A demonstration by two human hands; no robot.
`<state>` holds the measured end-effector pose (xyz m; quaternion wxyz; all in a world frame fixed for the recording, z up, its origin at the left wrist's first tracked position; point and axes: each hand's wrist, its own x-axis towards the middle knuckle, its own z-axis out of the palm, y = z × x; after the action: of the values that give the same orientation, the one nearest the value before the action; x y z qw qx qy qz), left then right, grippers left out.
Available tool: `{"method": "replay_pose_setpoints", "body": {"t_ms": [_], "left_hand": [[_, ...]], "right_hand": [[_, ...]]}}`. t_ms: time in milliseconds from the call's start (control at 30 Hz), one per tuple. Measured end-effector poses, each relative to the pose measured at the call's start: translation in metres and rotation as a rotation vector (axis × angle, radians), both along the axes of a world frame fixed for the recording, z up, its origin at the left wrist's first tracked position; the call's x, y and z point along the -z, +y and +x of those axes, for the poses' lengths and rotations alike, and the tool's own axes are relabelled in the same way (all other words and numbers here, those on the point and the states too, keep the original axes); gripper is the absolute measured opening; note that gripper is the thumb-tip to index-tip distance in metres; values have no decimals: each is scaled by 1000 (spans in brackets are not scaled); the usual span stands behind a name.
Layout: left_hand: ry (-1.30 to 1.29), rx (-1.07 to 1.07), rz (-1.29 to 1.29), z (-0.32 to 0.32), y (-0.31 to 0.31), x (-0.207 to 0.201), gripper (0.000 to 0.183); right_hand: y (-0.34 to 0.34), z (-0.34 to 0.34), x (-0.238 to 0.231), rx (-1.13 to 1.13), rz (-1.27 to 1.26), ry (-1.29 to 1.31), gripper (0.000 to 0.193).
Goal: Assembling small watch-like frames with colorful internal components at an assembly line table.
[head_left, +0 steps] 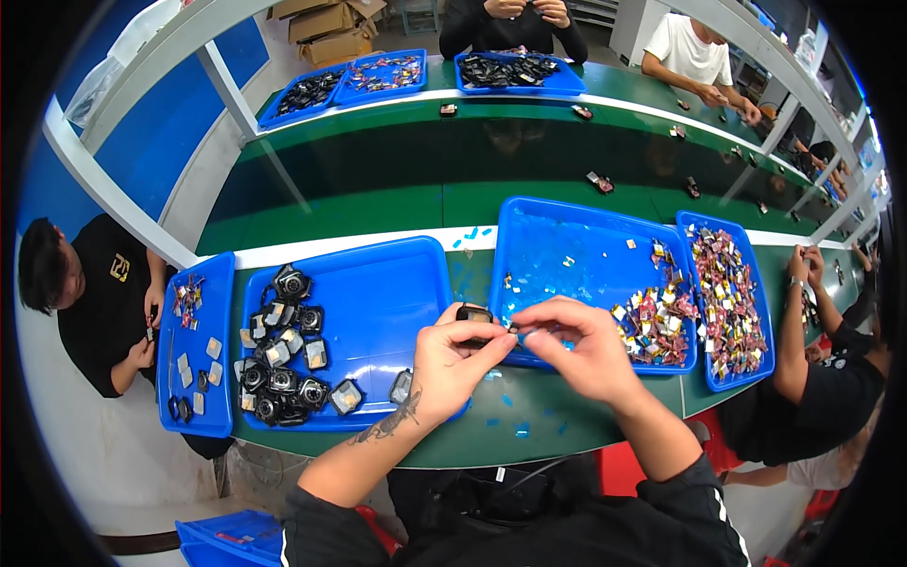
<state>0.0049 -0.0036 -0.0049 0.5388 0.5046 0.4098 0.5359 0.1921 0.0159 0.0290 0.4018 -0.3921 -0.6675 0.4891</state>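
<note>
My left hand is closed around a black watch case, which shows above its fingers. Fingertips of my right hand are bent close to the left fingertips, about a tiny dark part too small to name. Both hands are over the gap between two blue trays. In the left blue tray lie several black watch cases, some showing round backs, others pale square faces. The right blue tray holds a heap of small pink, white and yellow parts and scattered blue film scraps.
A narrow blue tray with pale square pieces stands far left; another tray, full of small parts, is far right. Beyond runs a green conveyor belt carrying scattered pieces. Blue scraps lie on the bench. Co-workers sit around, and white frame bars cross overhead.
</note>
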Motion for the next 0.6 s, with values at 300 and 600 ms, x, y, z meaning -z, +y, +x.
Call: {"method": "replay_pose_setpoints", "body": {"t_ms": [300, 600], "left_hand": [[-383, 104, -121, -8, 5, -8, 52], [-348, 146, -41, -5, 1, -2, 48]], "right_hand": [[-10, -16, -3, 202, 111, -41, 11], [0, -41, -7, 210, 258, -170, 10]]}}
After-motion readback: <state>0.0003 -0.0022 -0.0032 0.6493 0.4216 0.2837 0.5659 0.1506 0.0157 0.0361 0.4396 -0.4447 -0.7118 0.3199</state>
